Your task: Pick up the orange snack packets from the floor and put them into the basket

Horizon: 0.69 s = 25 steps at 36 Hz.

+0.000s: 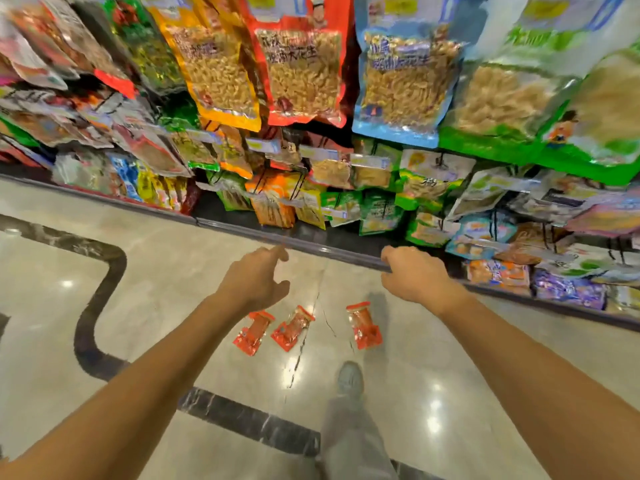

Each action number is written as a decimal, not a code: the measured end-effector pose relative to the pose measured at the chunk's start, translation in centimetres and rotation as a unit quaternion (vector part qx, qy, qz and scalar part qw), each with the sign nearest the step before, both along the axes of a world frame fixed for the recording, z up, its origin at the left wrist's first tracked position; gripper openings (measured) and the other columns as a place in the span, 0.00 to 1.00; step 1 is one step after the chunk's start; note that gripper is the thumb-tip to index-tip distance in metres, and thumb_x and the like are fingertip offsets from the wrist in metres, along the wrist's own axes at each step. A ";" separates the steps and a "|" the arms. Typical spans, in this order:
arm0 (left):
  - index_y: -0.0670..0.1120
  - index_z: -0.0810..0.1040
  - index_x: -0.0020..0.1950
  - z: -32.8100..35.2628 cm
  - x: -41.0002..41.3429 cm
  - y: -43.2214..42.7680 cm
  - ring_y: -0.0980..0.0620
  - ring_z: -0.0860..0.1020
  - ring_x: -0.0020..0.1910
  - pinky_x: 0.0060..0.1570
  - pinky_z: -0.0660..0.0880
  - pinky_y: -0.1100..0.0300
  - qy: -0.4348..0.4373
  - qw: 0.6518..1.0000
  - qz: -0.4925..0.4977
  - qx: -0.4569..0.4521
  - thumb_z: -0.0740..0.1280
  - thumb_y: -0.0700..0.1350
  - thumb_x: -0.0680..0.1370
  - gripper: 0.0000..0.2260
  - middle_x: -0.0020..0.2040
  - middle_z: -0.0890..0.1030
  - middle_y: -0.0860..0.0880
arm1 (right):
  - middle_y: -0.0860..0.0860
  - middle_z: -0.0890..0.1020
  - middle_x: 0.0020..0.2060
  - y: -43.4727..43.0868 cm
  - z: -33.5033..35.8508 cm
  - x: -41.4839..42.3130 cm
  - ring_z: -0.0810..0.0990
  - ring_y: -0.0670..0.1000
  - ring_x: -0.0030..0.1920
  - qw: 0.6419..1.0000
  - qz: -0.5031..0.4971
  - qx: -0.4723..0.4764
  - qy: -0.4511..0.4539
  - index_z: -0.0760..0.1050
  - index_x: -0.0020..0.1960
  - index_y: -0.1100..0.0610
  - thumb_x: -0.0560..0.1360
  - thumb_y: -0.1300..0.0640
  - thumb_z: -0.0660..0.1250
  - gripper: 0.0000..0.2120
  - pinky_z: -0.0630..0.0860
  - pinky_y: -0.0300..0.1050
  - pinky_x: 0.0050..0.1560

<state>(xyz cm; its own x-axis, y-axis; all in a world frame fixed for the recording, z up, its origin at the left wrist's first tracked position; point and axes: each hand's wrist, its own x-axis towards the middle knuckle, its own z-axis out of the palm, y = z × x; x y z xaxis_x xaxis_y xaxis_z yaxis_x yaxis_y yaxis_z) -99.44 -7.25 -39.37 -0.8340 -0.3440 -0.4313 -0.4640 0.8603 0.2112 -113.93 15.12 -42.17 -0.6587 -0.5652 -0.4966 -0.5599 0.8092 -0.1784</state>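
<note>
Three orange snack packets lie on the shiny beige floor: one at the left [253, 332], one in the middle [292, 328], one at the right [364, 325]. My left hand [256, 277] hovers above and behind the left packet, fingers spread, holding nothing. My right hand [414, 275] hangs above the right packet with its fingers curled downward; nothing shows in it. Both arms stretch forward. No basket is in view.
A store rack [311, 247] full of hanging snack bags fills the top and right. Its dark base rail runs diagonally just beyond my hands. My foot in a grey shoe [350, 379] stands below the packets. Dark inlay lines [100, 306] cross the floor.
</note>
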 end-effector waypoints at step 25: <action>0.47 0.66 0.71 -72.9 0.2 -10.7 0.38 0.74 0.63 0.62 0.71 0.46 -0.217 0.970 0.078 0.082 0.70 0.53 0.73 0.29 0.64 0.75 0.40 | 0.57 0.73 0.60 -3.8 -69.6 1.4 0.75 0.61 0.60 0.957 -0.230 0.123 -0.127 0.63 0.69 0.55 0.77 0.43 0.64 0.26 0.73 0.55 0.54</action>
